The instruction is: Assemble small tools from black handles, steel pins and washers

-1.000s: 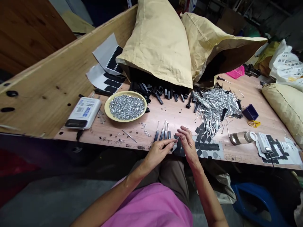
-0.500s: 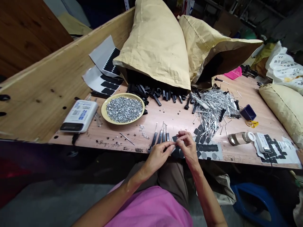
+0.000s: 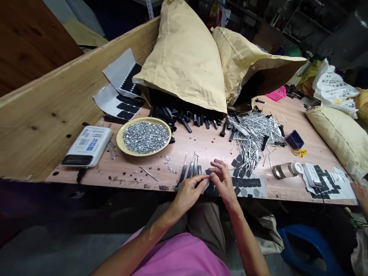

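My left hand point(image 3: 191, 190) is closed, thumb and forefinger pinched at the table's front edge. Its fingertips meet those of my right hand point(image 3: 223, 184), whose thumb and forefinger are pinched while its other fingers are raised. Whatever small piece lies between the fingertips is too small to name. Just behind my left hand lie several black handles point(image 3: 190, 170) with thin metal rods pointing away from me. Under and beside my right hand is a backing sheet point(image 3: 260, 180) with black pads. Loose black pads point(image 3: 238, 161) lie behind it.
A yellow bowl point(image 3: 118, 143) holds small metal washers or nuts. Metal rods point(image 3: 255, 134) are heaped at right, near a glass jar point(image 3: 283, 171). A white power bank point(image 3: 89, 145) lies left. Large sacks point(image 3: 186, 57) stand behind. Another person's hand point(image 3: 360, 191) is at far right.
The whole view has shifted slightly, with table items appearing further left. My hands stay together, fingertips pinched; the right hand's raised fingers have spread a little. More of the other person's hand shows.
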Motion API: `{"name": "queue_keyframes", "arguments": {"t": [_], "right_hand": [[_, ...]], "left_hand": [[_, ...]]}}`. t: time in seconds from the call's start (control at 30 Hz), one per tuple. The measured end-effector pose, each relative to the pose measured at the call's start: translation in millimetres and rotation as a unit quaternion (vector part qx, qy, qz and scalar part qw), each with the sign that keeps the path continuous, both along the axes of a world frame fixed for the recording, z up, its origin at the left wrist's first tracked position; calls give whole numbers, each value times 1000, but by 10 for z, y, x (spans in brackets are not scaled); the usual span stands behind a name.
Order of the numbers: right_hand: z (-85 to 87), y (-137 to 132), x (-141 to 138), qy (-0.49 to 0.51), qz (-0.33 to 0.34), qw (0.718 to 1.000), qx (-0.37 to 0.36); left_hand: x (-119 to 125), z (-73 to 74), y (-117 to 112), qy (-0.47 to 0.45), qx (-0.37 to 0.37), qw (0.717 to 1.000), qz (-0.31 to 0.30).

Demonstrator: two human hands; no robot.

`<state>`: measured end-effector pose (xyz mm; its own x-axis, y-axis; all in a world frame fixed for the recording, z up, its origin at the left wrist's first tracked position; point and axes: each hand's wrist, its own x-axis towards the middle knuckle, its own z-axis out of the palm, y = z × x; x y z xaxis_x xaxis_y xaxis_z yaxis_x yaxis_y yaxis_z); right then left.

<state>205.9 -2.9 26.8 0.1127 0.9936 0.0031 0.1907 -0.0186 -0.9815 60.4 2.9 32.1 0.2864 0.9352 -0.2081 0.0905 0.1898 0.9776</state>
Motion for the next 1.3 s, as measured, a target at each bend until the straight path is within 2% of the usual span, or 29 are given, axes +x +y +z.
{"name": "queue_keyframes", "arguments": {"t": [0.17,0.27,0.33,0.53,0.67,0.8,0.9,1.0,1.1,1.17,1.3], "right_hand": [[61,15,-16,-16,-34,999,5],[62,-23,-31,-3,-98,995,-12],[33,-93,-68,0,-113,993,-27],[-51,-368,-216,54,-59,995,-57],[-17,-460,-210,97,-41,990,-92],[51,-553,-193,109,-27,990,-79],[115,-689,-183,22,-68,994,-77],[160,-861,-143,-150,-122,980,-37],[136,-1001,-44,-285,-137,948,-29],[74,-1053,46,-355,-150,922,-50],[-110,-1072,198,-465,-179,862,-94]], "left_hand": [[29,35,-4,-24,-29,999,15],[32,119,12,-89,-92,991,43],[40,182,30,-135,-115,982,62],[125,233,33,-171,-107,977,72],[184,238,-4,-170,-122,976,64],[226,244,-54,-163,-137,976,33],[260,194,-105,-163,-111,979,55],[325,88,-198,-167,-100,979,66],[412,-53,-355,-164,-106,979,54],[445,-156,-479,-153,-152,976,35],[387,-343,-677,-128,-251,957,-63]]}}
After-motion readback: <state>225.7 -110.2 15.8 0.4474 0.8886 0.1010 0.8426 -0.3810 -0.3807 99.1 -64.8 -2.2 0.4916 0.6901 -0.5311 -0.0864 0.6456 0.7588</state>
